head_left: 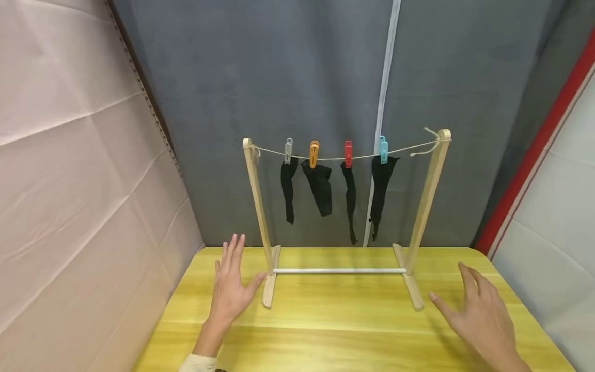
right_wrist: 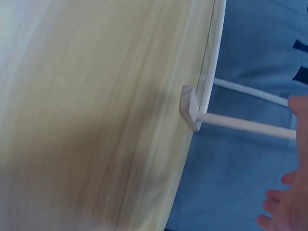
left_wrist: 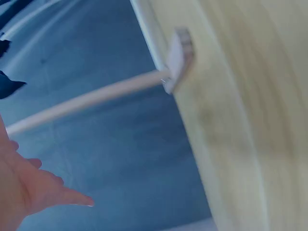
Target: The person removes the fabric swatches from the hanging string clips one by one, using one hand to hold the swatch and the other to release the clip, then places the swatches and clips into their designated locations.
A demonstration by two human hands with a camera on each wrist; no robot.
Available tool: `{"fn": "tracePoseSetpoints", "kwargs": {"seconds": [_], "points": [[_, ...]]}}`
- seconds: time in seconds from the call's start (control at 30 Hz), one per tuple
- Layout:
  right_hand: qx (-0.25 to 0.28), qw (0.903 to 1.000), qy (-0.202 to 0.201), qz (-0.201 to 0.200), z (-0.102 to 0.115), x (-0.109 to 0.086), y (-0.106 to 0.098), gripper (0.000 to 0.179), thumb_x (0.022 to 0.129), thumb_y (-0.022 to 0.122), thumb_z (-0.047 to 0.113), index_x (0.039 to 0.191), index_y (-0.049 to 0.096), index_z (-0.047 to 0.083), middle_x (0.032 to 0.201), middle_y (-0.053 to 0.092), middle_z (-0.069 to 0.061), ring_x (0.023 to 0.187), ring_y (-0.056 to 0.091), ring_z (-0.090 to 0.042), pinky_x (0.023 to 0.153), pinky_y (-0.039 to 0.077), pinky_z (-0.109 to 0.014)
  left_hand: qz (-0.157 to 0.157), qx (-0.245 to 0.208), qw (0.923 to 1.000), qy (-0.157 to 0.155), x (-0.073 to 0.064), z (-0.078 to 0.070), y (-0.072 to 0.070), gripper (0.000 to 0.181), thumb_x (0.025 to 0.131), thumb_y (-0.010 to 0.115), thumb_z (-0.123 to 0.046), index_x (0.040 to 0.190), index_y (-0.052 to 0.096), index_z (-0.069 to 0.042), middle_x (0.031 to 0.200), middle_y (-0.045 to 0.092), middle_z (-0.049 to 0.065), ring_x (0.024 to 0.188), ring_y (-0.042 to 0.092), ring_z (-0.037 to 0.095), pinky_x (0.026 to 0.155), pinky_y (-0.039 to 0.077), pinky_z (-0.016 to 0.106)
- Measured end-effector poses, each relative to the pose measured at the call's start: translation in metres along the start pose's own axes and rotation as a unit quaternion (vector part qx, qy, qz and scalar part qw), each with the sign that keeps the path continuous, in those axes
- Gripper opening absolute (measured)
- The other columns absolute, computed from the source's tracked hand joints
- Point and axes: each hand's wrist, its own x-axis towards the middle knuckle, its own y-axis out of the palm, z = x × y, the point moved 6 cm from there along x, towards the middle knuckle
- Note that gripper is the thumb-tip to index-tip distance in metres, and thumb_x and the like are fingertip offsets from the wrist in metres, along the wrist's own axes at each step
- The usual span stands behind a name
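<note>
A small wooden drying rack [head_left: 429, 201] stands on the table, a string [head_left: 332, 158] tied between its two posts. Four clothespins, grey [head_left: 288, 151], orange [head_left: 314, 154], red [head_left: 348, 154] and blue [head_left: 383, 150], hold black cloth pieces that look like socks [head_left: 318, 188] on the string. My left hand [head_left: 231, 289] is beside the left post, fingers spread and holding nothing. To the right of the rack's right foot, my right hand [head_left: 483, 315] hovers with fingers extended, apart from the rack. Both wrist views show the hands only partly, at the frame edges.
The yellow wooden table [head_left: 339, 320] has rounded far corners. Behind it hangs a grey curtain [head_left: 279, 77] with a pale vertical strip. A white cloth wall [head_left: 83, 206] is at the left, and a white panel with a red edge [head_left: 534, 150] at the right.
</note>
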Motion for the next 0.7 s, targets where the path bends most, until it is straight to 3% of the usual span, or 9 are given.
{"fn": "tracePoseSetpoints", "kwargs": {"seconds": [0.13, 0.2, 0.3, 0.4, 0.43, 0.53, 0.7], "points": [[0.032, 0.9992, -0.004, -0.025, 0.016, 0.002, -0.005, 0.098, 0.083, 0.087, 0.045, 0.158, 0.042, 0.0, 0.14, 0.054, -0.038, 0.121, 0.049, -0.06, 0.098, 0.04, -0.072, -0.027, -0.078, 0.9963, 0.025, 0.003, -0.016, -0.002, 0.096, 0.096, 0.072, -0.043, 0.171, 0.016, -0.025, 0.179, 0.017, 0.001, 0.165, 0.012, 0.043, 0.12, 0.021, 0.084], [0.065, 0.9963, -0.022, -0.052, 0.027, 0.004, -0.007, 0.09, 0.083, 0.087, 0.033, 0.157, 0.046, 0.001, 0.139, 0.056, -0.036, 0.123, 0.05, -0.058, 0.099, 0.04, -0.07, -0.046, -0.122, 0.9907, 0.039, 0.004, -0.022, -0.003, 0.093, 0.098, 0.071, -0.037, 0.171, 0.017, -0.02, 0.179, 0.02, 0.003, 0.165, 0.017, 0.042, 0.126, 0.024, 0.074], [0.112, 0.987, -0.061, -0.098, 0.042, 0.009, -0.012, 0.079, 0.083, 0.082, 0.019, 0.153, 0.051, 0.001, 0.138, 0.059, -0.033, 0.125, 0.051, -0.055, 0.119, 0.041, -0.047, -0.068, -0.194, 0.9762, 0.07, 0.007, -0.03, -0.004, 0.087, 0.1, 0.068, -0.025, 0.17, 0.019, -0.014, 0.177, 0.024, 0.009, 0.163, 0.024, 0.037, 0.133, 0.028, 0.049], [0.131, 0.9778, -0.097, -0.131, 0.057, 0.013, -0.016, 0.071, 0.085, 0.075, 0.018, 0.15, 0.054, -0.001, 0.136, 0.061, -0.031, 0.124, 0.053, -0.053, 0.124, 0.026, -0.014, -0.08, -0.257, 0.9578, 0.1, 0.01, -0.037, -0.003, 0.081, 0.102, 0.064, -0.017, 0.169, 0.021, -0.009, 0.175, 0.027, 0.015, 0.163, 0.028, 0.03, 0.132, 0.027, 0.026], [0.136, 0.9759, -0.104, -0.135, 0.061, 0.014, -0.016, 0.069, 0.087, 0.073, 0.02, 0.15, 0.055, -0.001, 0.136, 0.061, -0.031, 0.124, 0.053, -0.053, 0.121, 0.02, -0.007, -0.082, -0.279, 0.951, 0.107, 0.011, -0.04, -0.003, 0.079, 0.102, 0.063, -0.016, 0.169, 0.021, -0.008, 0.175, 0.027, 0.016, 0.163, 0.027, 0.027, 0.131, 0.027, 0.024], [0.149, 0.9716, -0.118, -0.14, 0.073, 0.019, -0.015, 0.067, 0.091, 0.07, 0.025, 0.15, 0.055, -0.001, 0.138, 0.062, -0.031, 0.124, 0.054, -0.052, 0.12, 0.02, -0.006, -0.086, -0.313, 0.9378, 0.123, 0.015, -0.046, -0.002, 0.075, 0.105, 0.06, -0.017, 0.168, 0.021, -0.005, 0.174, 0.028, 0.02, 0.163, 0.027, 0.025, 0.131, 0.027, 0.024], [0.171, 0.9646, -0.136, -0.148, 0.093, 0.024, -0.011, 0.066, 0.095, 0.069, 0.033, 0.151, 0.056, 0.001, 0.141, 0.062, -0.027, 0.129, 0.055, -0.046, 0.12, 0.024, -0.005, -0.086, -0.334, 0.9286, 0.138, 0.022, -0.055, 0.002, 0.076, 0.107, 0.058, -0.026, 0.168, 0.019, -0.001, 0.174, 0.025, 0.024, 0.164, 0.025, 0.028, 0.133, 0.024, 0.027]]}}
